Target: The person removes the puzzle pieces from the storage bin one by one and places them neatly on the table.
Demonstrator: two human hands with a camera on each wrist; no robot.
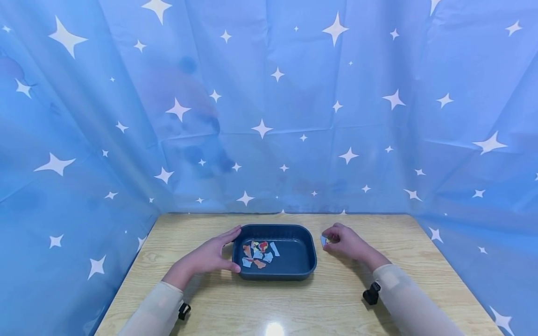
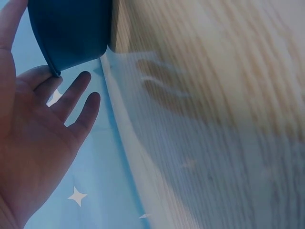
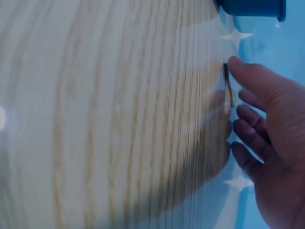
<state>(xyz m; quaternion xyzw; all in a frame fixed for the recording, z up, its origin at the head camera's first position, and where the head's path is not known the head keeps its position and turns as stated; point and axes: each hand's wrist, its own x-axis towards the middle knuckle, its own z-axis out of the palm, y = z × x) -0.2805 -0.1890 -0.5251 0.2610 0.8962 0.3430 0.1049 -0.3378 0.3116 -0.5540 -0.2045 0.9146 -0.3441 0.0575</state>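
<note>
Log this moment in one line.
left hand: touches tray, left end | right hand: pinches piece | tray: on table, pieces inside

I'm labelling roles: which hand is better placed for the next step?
Probably the right hand: it pinches a small piece beside the tray, while the left hand holds the tray's left end.

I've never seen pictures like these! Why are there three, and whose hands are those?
They are one person's two bare hands; there's no robot. The widest picture comes from a camera on the person's head, looking forward and down. The other two come from cameras on the wrists, so each shows one hand up close, and the table looks tipped. On that table sits a dark tray with small colourful pieces inside. The left hand touches the tray's left end. The right hand pinches a small flat piece beside the tray.
</note>
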